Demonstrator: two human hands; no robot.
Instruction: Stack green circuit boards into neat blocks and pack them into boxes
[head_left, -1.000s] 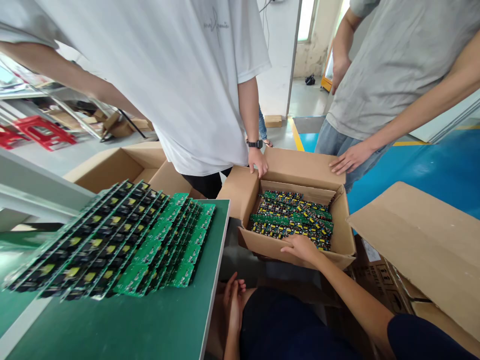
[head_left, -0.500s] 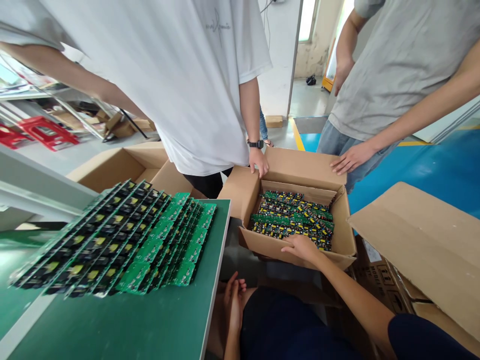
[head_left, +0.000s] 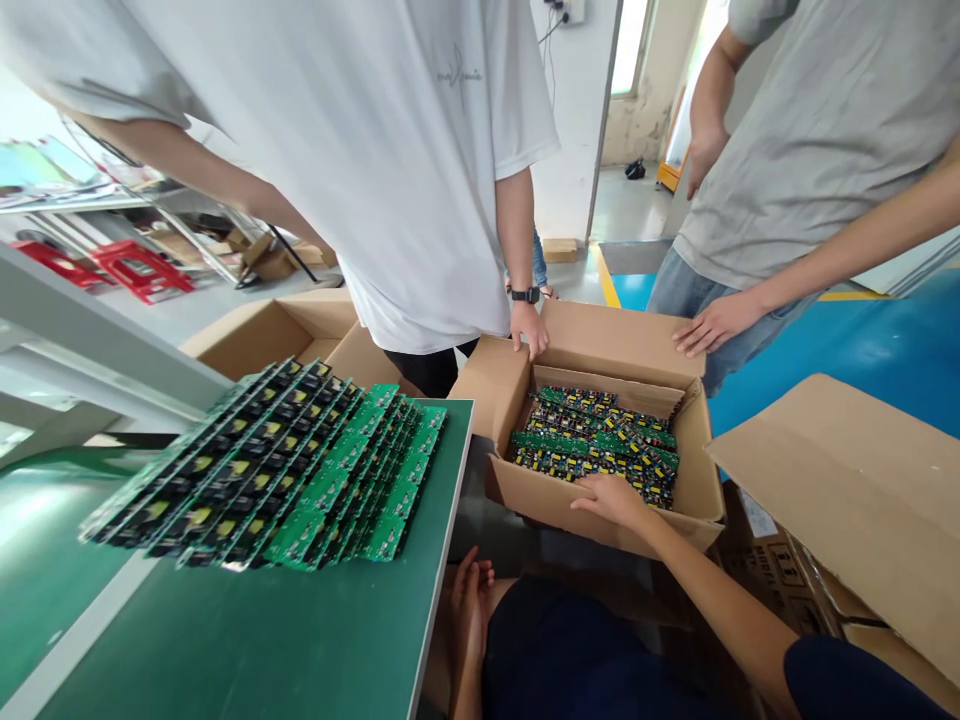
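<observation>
Circuit boards [head_left: 574, 442] lie overlapped inside the carton [head_left: 697, 460], so pressure on its near wall [head_left: 531, 492], where the right hand [head_left: 611, 498] rests, grip too hidden to tell, could scrape them together, the empty left hand [head_left: 471, 598] lying lower, fingers slackly apart

Green tabletop [head_left: 300, 640]: flat, with a pale right edge [head_left: 441, 560]
Circuit boards [head_left: 300, 470]: directly on it, leaning in overlapping rows along the far edge
Rightmost board [head_left: 411, 485]: near the far right corner
</observation>
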